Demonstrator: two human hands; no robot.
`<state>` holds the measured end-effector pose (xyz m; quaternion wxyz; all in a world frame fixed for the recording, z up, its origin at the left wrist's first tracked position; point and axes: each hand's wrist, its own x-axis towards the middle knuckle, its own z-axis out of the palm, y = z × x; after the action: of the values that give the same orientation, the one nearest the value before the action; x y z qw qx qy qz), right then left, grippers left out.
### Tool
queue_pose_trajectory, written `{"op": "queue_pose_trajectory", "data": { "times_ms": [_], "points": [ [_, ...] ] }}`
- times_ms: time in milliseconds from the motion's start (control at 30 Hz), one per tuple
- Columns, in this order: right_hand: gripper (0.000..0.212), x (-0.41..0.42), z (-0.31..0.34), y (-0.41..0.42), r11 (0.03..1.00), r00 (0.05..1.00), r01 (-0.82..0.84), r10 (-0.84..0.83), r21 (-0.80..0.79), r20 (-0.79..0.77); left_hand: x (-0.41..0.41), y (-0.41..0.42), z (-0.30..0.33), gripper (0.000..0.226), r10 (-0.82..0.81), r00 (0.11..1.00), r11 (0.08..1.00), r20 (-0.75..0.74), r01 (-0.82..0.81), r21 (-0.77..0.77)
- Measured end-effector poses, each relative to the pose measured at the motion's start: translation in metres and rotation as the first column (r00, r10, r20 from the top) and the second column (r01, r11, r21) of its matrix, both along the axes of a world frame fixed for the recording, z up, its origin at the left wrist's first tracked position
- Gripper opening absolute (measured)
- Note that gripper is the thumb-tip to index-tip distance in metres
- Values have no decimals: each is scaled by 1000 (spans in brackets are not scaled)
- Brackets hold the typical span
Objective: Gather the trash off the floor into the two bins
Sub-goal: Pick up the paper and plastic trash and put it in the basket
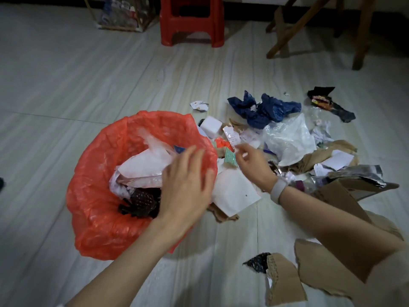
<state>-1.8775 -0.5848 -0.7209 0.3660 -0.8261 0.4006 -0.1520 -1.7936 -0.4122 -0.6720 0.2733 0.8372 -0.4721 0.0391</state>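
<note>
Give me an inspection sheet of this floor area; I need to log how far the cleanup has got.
Surface: pale tiled floor, dimly lit.
Job's things: bin with red bag partly filled with white plastic and dark wrappers; a second bin is not clearly seen.
Clutter: blue bag, clear bag, white paper and cardboard pieces lie right of the bin.
Hands: left hand open over the bin; right hand pinches a small scrap.
Cables: nothing seen.
Surroundings: red stool, wooden legs, wire rack behind.
</note>
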Motion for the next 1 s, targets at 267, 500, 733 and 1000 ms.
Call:
{"op": "queue_pose_trajectory", "data": {
  "times_ms": [267,500,733,1000],
  "points": [
    [98,-6,-101,34,952,725,-292,285,94,-627,30,-7,-31,53,-172,926,951,337,67,301],
    [80,7,-125,40,931,662,-350,323,102,-677,71,1,-28,46,-160,891,949,424,21,314],
    [53,-31,-64,-2,953,847,-304,268,-4,-460,35,-10,-28,30,-289,883,941,371,333,-58],
    [34,-64,-20,-19,907,900,-342,392,246,-193,-5,-28,-70,106,-216,726,920,-653,376,113]
  ]
}}
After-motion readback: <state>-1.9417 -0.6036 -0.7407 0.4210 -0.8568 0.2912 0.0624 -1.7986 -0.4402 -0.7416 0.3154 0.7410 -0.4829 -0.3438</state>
